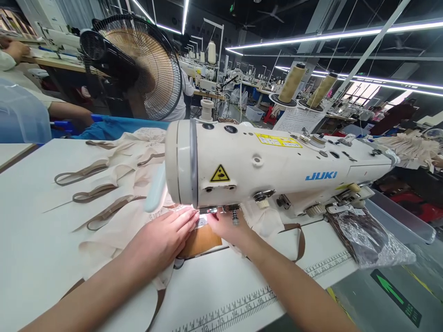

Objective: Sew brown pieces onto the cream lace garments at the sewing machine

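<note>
Needle area hidden behind sewing machine (277,161), hands (162,237)

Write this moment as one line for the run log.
left hand: flat on beige fabric | right hand: on fabric under sewing machine head | brown piece: between hands

Bare forearms; no sleeves, rings, gloves.

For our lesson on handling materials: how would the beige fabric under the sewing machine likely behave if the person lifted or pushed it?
The beige fabric probably flops: it lies in soft folds across the table. It seems thin and light, bunching under the left hand. Its brown straps curl in loose loops, so they would likely dangle and snag.
</note>
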Tool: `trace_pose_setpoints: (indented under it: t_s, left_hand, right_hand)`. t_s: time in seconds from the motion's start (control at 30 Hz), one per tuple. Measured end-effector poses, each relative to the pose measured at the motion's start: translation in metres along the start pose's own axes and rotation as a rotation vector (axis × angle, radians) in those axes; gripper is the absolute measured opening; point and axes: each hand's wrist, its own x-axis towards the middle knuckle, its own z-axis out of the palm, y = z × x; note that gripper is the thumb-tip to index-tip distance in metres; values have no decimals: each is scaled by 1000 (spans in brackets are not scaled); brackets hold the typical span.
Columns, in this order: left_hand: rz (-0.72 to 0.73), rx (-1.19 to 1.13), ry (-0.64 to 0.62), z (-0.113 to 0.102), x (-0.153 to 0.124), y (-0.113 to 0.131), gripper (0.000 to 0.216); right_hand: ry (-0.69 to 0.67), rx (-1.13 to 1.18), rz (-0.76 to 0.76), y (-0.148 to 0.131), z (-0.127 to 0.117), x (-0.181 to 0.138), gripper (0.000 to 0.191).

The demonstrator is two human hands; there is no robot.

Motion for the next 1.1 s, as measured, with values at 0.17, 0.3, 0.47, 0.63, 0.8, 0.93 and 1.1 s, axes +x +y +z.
trace_pose_setpoints:
  t_s: [0.17, 0.3, 0.47, 0.63, 0.8, 0.93, 1.1]
  left_hand:
    - [-23, 24, -4, 4, -2, 1, 43]
    - [-8, -19, -22, 3, -2, -1, 41]
    - [5, -66, 16, 0, 0, 0, 40]
    - [-33, -140, -60, -2, -4, 5, 47]
    - [-52, -151, -43, -1, -6, 8, 48]
    - [-95, -135, 7, 8, -8, 12, 49]
    - [-108, -133, 34, 11, -9, 13, 49]
  right_hand:
    - [22, 3, 22, 6, 20, 1, 24]
    - [79, -2, -35, 16, 34, -2, 23]
    - [73, 17, -166, 21, 19, -9, 22]
    - [87, 0, -172, 16, -7, -20, 25]
    - [65, -34, -195, 11, -24, -28, 34]
    - [58, -48, -206, 9, -26, -28, 36]
    - [72, -41, -195, 9, -22, -27, 31]
